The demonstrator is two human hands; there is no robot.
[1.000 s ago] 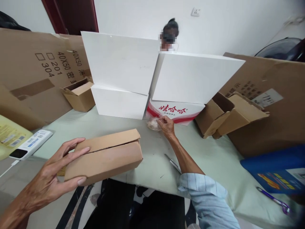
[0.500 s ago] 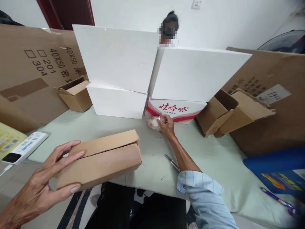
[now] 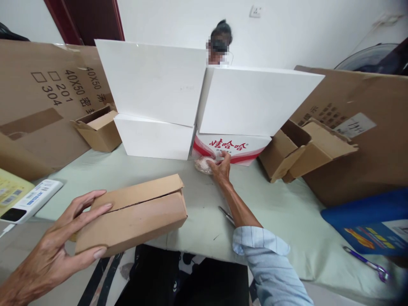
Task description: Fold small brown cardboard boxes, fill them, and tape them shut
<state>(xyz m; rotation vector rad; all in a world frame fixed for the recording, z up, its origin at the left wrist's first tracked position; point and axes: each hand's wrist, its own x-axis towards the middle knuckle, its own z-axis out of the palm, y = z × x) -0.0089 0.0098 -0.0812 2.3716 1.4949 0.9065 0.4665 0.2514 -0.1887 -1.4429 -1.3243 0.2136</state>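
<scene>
"Desk (image 3: 287, 221), green-covered: what is held at its near edge?"

"Brown carton (image 3: 137, 221), at eight o'clock, gripped by the left hand (image 3: 65, 233)."

"What has changed?"

"Right hand (image 3: 222, 170), at two o'clock from the carton: its fingers have spread, so control appears looser. Whether they still pinch the clear bag (image 3: 202, 165), at their nine o'clock, I cannot tell."

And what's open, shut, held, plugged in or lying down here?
Held brown box: flaps folded shut, thin slit showing, gripped by the left hand
Clear bag: on the table, right hand touching it, grip unclear
Small box on the left: top open
Box on the right: open, flap spread out
Power bank: cable plugged in, screen dark
Silver tool: lying down, partly hidden
</scene>
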